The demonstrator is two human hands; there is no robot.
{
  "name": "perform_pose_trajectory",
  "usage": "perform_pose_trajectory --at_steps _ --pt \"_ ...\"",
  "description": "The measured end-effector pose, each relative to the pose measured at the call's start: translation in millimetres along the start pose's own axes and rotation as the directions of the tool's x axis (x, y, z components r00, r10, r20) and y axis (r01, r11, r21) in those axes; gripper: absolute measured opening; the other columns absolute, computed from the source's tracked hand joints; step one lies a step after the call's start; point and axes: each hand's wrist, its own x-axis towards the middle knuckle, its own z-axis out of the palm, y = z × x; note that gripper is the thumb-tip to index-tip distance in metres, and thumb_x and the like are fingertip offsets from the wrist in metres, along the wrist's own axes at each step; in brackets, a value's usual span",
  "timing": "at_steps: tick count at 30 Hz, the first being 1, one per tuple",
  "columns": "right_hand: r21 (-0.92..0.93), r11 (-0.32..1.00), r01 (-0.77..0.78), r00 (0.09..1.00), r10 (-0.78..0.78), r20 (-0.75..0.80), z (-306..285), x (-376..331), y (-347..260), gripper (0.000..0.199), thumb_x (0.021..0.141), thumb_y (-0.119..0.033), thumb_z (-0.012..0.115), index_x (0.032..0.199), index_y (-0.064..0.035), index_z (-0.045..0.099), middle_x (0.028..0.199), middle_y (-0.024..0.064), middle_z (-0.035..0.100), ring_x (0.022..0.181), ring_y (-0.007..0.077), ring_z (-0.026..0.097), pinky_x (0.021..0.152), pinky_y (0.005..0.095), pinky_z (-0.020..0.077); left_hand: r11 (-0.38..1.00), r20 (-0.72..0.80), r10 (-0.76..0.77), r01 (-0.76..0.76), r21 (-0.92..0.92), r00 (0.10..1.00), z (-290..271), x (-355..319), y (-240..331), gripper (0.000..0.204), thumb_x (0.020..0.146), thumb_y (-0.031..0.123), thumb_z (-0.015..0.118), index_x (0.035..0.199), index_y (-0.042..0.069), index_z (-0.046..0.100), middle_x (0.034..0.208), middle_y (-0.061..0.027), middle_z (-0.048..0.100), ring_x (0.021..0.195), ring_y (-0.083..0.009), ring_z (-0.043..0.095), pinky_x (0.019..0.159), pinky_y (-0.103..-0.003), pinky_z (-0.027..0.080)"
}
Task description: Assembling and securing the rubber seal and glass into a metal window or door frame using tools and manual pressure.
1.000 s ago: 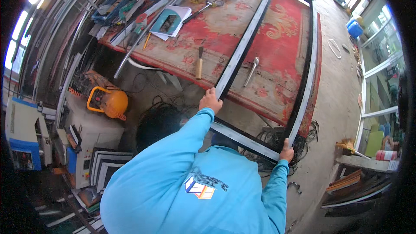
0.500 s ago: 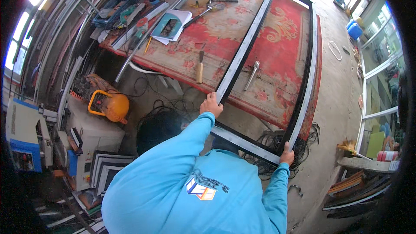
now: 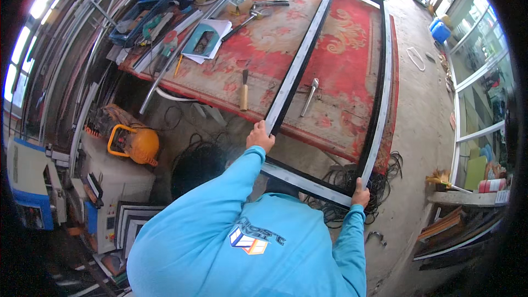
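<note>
A long rectangular frame point(image 3: 297, 65), black with pale outer faces, lies across the table and overhangs its near edge. My left hand point(image 3: 260, 136) is closed round its left side rail, a little beyond the near corner. My right hand point(image 3: 361, 193) grips the near right corner, fingers wrapped around the edge. Through the opening a slim metal hand tool point(image 3: 309, 98) shows on the tabletop. Left of the frame lies a wooden-handled tool with a flat dark blade point(image 3: 244, 92). Both my forearms are in light blue sleeves.
The table point(image 3: 264, 49) wears a worn red patterned covering. Hammers point(image 3: 250, 17), a notebook point(image 3: 202, 41), a metal tube point(image 3: 165, 71) and a blue crate point(image 3: 132, 25) lie on its left. An orange machine point(image 3: 135, 143) stands below. Dark cables point(image 3: 385, 187) lie on the floor.
The whole view has shifted slightly, so table and frame appear further left. Both hands keep their hold on the frame, which shows little movement against the table.
</note>
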Motion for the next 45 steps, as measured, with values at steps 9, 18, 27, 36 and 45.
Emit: perform_pose_trajectory --at_steps 9,18,27,36,45 --pt "0.01 1.0 -0.019 1.0 0.019 0.01 0.2 0.2 0.3 0.099 0.079 -0.084 0.058 0.112 0.0084 0.07 0.106 0.0294 0.071 0.103 0.0448 0.068 0.091 0.0503 0.0499 0.999 0.077 -0.032 0.033 -0.009 0.997 -2.9 1.8 1.1 0.068 0.084 0.029 0.068 0.142 0.005 0.042 0.137 -0.0207 0.053 0.115 -0.0414 0.062 0.099 -0.051 0.051" --pt "0.017 0.999 -0.052 0.998 0.051 0.028 1.1 2.2 0.8 0.097 0.077 -0.084 0.059 0.114 0.0039 0.071 0.109 0.0259 0.072 0.105 0.0433 0.068 0.091 0.0511 0.0504 1.0 -0.001 -0.005 0.005 -0.002 1.0 4.0 2.3 -2.0 0.064 0.082 0.03 0.07 0.136 0.007 0.045 0.132 -0.0193 0.056 0.112 -0.0394 0.065 0.094 -0.05 0.054" --pt "0.011 0.998 -0.059 0.998 0.059 0.003 -1.4 -1.6 -3.3 0.093 0.078 -0.081 0.061 0.115 0.004 0.071 0.112 0.0275 0.071 0.107 0.0438 0.067 0.093 0.0509 0.0499 0.999 0.008 -0.017 0.017 0.041 1.0 0.4 0.6 2.1 0.063 0.083 0.03 0.069 0.136 0.006 0.046 0.134 -0.0192 0.056 0.11 -0.0397 0.065 0.093 -0.051 0.054" --pt "0.009 0.997 -0.078 0.997 0.078 0.03 -6.1 -4.4 -6.3 0.089 0.081 -0.078 0.061 0.114 0.0042 0.072 0.11 0.0273 0.072 0.109 0.0433 0.067 0.094 0.0497 0.0499 1.0 0.016 -0.012 0.011 0.008 1.0 -0.7 0.0 3.1 0.062 0.082 0.029 0.069 0.135 0.006 0.046 0.133 -0.0201 0.056 0.112 -0.0412 0.064 0.094 -0.051 0.053" --pt "-0.006 0.995 -0.099 0.995 0.099 0.028 -2.9 -1.2 -2.6 0.095 0.076 -0.085 0.059 0.113 0.0022 0.071 0.113 0.0274 0.071 0.109 0.0456 0.066 0.094 0.0517 0.0498 1.0 0.023 -0.002 0.002 0.004 1.0 -2.3 -0.7 2.2 0.06 0.082 0.028 0.069 0.133 0.005 0.047 0.131 -0.0203 0.056 0.112 -0.0412 0.064 0.094 -0.051 0.053"
